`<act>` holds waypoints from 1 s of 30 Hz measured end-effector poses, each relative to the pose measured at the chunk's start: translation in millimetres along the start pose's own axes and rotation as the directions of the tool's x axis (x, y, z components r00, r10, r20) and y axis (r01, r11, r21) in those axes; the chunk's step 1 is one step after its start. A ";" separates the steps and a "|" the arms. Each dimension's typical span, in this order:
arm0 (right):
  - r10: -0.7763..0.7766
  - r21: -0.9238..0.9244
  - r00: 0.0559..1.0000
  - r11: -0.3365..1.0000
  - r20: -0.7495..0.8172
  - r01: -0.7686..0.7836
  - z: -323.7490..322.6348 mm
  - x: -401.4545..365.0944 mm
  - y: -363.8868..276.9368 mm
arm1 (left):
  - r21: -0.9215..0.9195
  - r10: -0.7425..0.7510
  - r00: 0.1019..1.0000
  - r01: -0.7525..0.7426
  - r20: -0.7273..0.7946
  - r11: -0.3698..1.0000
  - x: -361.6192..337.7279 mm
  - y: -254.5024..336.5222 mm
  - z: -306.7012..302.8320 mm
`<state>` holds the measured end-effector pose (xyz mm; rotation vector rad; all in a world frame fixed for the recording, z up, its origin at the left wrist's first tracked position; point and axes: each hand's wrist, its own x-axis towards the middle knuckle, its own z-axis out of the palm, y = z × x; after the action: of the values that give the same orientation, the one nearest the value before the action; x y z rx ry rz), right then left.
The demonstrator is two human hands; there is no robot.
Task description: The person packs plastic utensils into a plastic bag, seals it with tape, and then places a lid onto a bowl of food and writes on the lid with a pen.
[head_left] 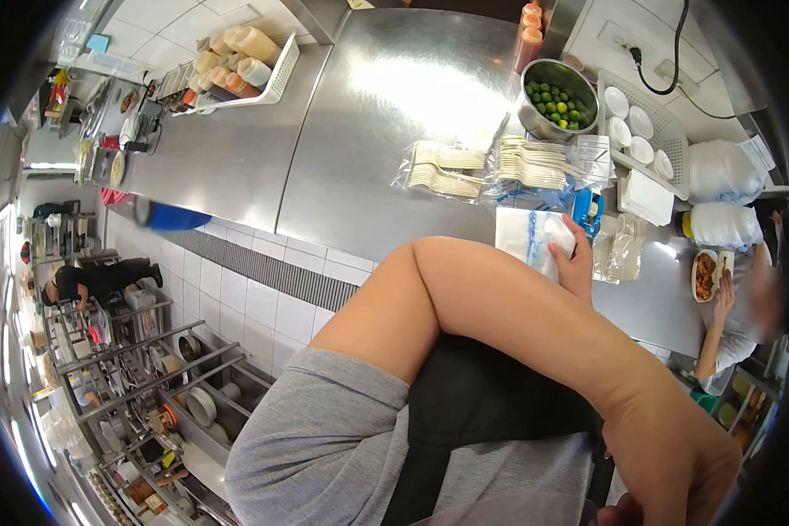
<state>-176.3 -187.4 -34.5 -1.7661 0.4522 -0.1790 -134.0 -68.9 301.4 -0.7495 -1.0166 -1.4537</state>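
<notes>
My right hand [572, 256] is closed on a white packet with blue print [535, 235] at the counter's near edge. Beside this packet lie a blue tape dispenser [589, 210] and flat clear plastic packs [621, 249]. Bagged cream-coloured disposable cutlery [447, 168] sits behind it, with a second bundle [531, 162] alongside. My left arm crosses in front of my black apron [491, 390]. At the bottom right, my left hand [675, 451] has curled fingers, partly cut off by the frame edge; whatever it grips cannot be made out.
A steel bowl of small green citrus [559, 99] stands at the back, near sauce bottles [528, 44]. White cups fill a basket [675, 127]. A co-worker's hand [721, 298] touches a food container [704, 274]. A squeeze-bottle basket [276, 83] is far left; shelving [162, 386] stands behind.
</notes>
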 end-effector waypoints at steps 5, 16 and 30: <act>0.017 0.050 1.000 0.999 0.001 -0.017 1.3 1.0 6.4 | 0.088 -0.088 0.993 0.095 -0.079 0.992 1.9 -3.6 -18.6; -0.051 -0.115 0.999 0.992 0.010 0.052 10.7 17.6 8.2 | 0.622 -0.237 0.798 0.587 -0.554 0.518 -86.2 43.0 10.6; -0.400 -0.165 0.905 0.912 -0.147 0.376 95.1 198.2 -78.1 | 0.922 0.616 0.761 0.064 0.202 -0.382 -98.6 1.6 135.5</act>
<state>54.3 -165.6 -6.6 -1.9680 0.2349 -0.6066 -131.7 95.9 270.8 0.6479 -1.0700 0.2315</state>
